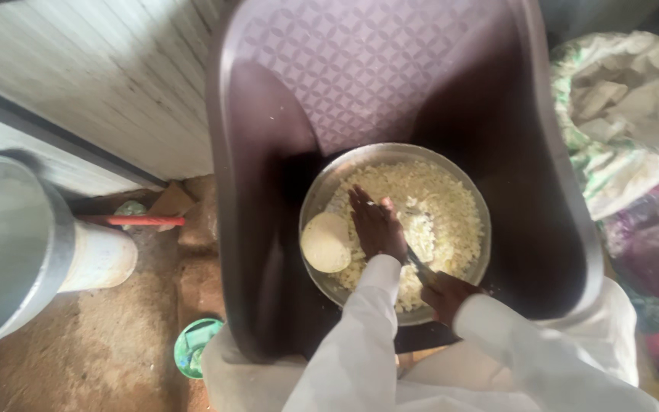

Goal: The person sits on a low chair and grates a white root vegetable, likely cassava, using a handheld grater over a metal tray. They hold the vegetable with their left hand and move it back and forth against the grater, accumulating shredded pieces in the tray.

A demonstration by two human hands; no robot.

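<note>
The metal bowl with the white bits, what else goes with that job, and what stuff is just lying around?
Part of the job:
- metal bowl of chopped white pieces
- pale round lump
- knife in the right hand
- left hand, pressing the pieces
- big brown tub holding the bowl

Just lying about:
- grey bucket
- red stick
- green lid
- white sack
</note>
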